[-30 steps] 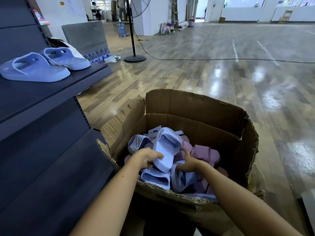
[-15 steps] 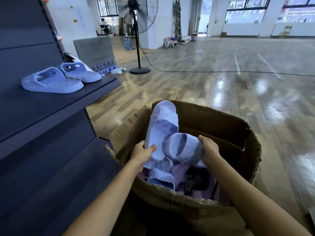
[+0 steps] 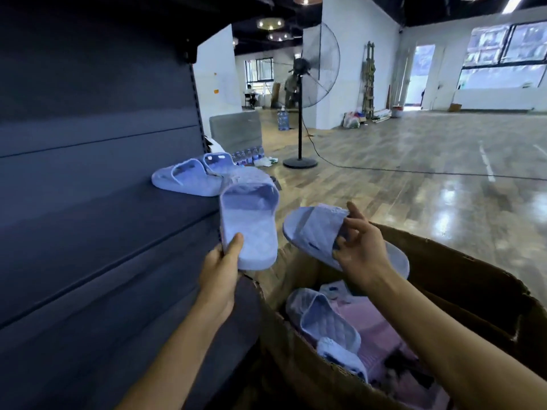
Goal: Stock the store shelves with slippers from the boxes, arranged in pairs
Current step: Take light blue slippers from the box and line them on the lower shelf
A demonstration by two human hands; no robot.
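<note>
My left hand [image 3: 220,264] grips the heel of a light blue quilted slipper [image 3: 250,220], held upright with its toe pointing away, beside the shelf edge. My right hand [image 3: 359,250] pinches the strap of a second matching blue slipper [image 3: 313,229], held tilted above the cardboard box [image 3: 461,279]. On the dark shelf [image 3: 124,220] a pair of blue slippers [image 3: 189,179] lies side by side, just beyond the left-hand slipper. Inside the box lie more blue slippers [image 3: 325,318] and pink ones [image 3: 373,324].
The dark shelving unit [image 3: 88,113] fills the left side, with a lower shelf below. A standing fan [image 3: 305,93] with a floor cable, a row of water bottles [image 3: 247,156] and a grey panel [image 3: 235,128] stand on the wooden floor beyond.
Both hands have lifted the two blue slippers out of the box and up to shelf height. The slippers have moved apart, the left one nearer the shelf. My view has tilted upward.
</note>
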